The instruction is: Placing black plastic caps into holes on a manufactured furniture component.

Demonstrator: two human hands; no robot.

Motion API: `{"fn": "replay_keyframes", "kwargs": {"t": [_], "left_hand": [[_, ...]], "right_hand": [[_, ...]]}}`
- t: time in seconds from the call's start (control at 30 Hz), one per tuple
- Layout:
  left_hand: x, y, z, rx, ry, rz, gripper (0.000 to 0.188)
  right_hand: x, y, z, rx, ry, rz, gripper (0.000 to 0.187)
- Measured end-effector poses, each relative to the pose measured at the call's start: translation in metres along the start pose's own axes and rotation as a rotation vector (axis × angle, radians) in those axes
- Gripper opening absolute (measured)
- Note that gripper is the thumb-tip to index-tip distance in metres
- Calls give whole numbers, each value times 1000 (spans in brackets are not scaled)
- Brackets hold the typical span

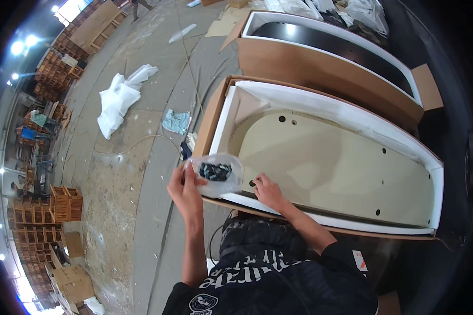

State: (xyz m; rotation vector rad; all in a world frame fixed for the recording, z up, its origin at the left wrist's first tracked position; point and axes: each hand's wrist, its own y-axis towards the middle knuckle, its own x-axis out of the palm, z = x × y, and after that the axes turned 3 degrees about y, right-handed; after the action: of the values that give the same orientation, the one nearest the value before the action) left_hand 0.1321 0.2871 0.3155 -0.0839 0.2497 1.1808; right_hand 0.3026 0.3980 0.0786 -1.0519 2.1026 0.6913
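Note:
My left hand (186,188) grips the edge of a clear plastic bag or tub (230,184), whose exact kind I cannot tell. Small black pieces (215,172) lie heaped inside it, over the near left corner of an open carton (211,128). White foam (320,94) lines that carton around a long beige panel (320,157) with a rounded left end. Several dark round spots, such as the one at the upper left (282,119), dot the panel. My right hand (268,191) is closed, its fingertips touching the panel at a dark spot (252,183); anything between them is hidden.
Beyond it, a second open carton (299,58) holds a glossy black panel (326,42) in white foam. White sheeting (120,100) and a pale blue cloth (176,121) lie on the floor at left. Wooden crates (65,203) and cardboard boxes (73,282) stand farther left.

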Motion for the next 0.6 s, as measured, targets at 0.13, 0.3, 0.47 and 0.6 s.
{"fn": "replay_keyframes", "kwargs": {"t": [0.13,0.3,0.47,0.6], "left_hand": [[15,20,-20,-25,-180,-72,21],[27,35,-51,-99,61,-134,23],[34,46,-55,-130,-126,-234,25],[33,57,-55,-139,-138,-295,24]], "right_hand": [[-3,2,0,44,94,-43,20],[5,3,4,-68,18,73,15],[5,15,4,-142,-43,-48,10],[6,27,0,-161,-262,-136,11]]}}
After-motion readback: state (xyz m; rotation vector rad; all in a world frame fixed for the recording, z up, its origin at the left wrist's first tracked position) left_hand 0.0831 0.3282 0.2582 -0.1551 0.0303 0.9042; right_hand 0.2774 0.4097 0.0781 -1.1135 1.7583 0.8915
